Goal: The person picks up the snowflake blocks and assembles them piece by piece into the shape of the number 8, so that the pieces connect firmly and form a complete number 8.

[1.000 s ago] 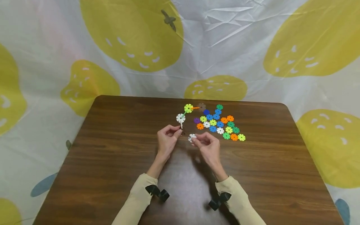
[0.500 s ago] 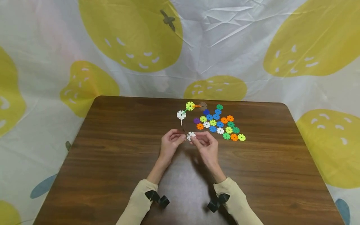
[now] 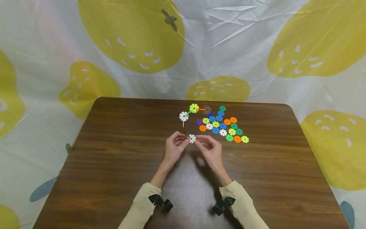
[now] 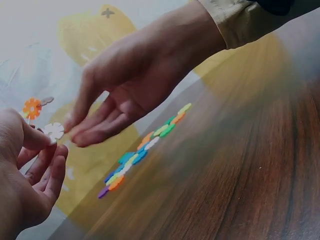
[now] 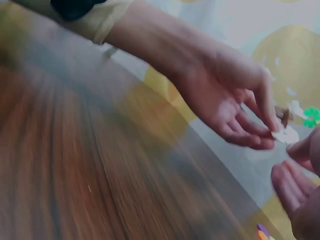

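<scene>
A white notched disc (image 3: 192, 138) sits between the fingertips of my two hands. My right hand (image 3: 211, 149) pinches its right edge. My left hand (image 3: 174, 148) pinches the near end of a chain of joined discs, at a dark brown disc (image 5: 285, 119) standing edge-on against the white one; the fingers partly cover it. Farther along, the chain shows an edge-on white disc (image 3: 183, 123), a flat white disc (image 3: 184, 116), a yellow-green disc (image 3: 194, 108), an edge-on orange disc (image 3: 201, 109) and a brown disc (image 3: 207, 110).
Several loose discs, among them a purple disc (image 3: 199, 122), a blue disc (image 3: 215, 130) and an orange disc (image 3: 237, 139), lie flat right of the chain. The brown wooden table (image 3: 114, 165) ends at a fruit-patterned cloth (image 3: 160, 82).
My left hand has come back and to the right, drawing the chain's near end along. The white disc in my right hand has moved slightly left, meeting the left fingertips.
</scene>
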`<state>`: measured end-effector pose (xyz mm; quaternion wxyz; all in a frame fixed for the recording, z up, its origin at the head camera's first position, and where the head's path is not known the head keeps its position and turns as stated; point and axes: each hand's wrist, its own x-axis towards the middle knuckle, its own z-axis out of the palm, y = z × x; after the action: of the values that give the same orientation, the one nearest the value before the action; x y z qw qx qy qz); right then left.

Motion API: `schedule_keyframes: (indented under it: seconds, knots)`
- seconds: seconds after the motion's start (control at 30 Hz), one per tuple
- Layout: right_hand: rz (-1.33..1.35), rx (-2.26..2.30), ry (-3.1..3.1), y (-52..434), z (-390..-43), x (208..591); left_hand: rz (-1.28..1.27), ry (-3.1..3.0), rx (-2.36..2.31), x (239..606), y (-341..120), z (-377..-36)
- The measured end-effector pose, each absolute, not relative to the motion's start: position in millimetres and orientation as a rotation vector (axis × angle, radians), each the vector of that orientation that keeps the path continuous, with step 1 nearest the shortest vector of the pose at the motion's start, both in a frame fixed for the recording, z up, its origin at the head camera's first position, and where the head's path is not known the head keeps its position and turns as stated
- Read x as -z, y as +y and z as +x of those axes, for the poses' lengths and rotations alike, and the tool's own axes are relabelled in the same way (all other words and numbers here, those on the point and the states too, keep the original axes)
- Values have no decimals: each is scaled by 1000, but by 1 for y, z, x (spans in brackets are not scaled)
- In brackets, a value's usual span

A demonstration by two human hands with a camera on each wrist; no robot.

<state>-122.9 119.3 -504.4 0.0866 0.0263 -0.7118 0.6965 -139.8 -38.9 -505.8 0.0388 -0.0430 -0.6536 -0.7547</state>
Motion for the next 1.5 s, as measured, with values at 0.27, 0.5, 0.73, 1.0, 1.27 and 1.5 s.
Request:
schedule_keyframes:
  seconds: [0.27, 0.5, 0.73, 1.0, 1.27, 1.5]
  knots:
    - [-38, -1479, -2536, 159, -131, 507, -153, -1935, 2353, 503, -41, -140]
    - [-161, -1156, -2721, 198, -141, 520, -154, -1897, 2363, 503, -41, -141]
    - [-168, -998, -2735, 217, -148, 534, -146, -1884, 2356, 502, -41, -141]
    - [-131, -973, -2719, 220, -151, 536, -117, -1887, 2356, 502, -40, -142]
    - [-152, -942, -2773, 222, -153, 535, -94, -1856, 2387, 500, -40, -142]
    - [-129, -940, -2869, 222, -152, 530, -86, -1849, 2391, 500, -40, -143]
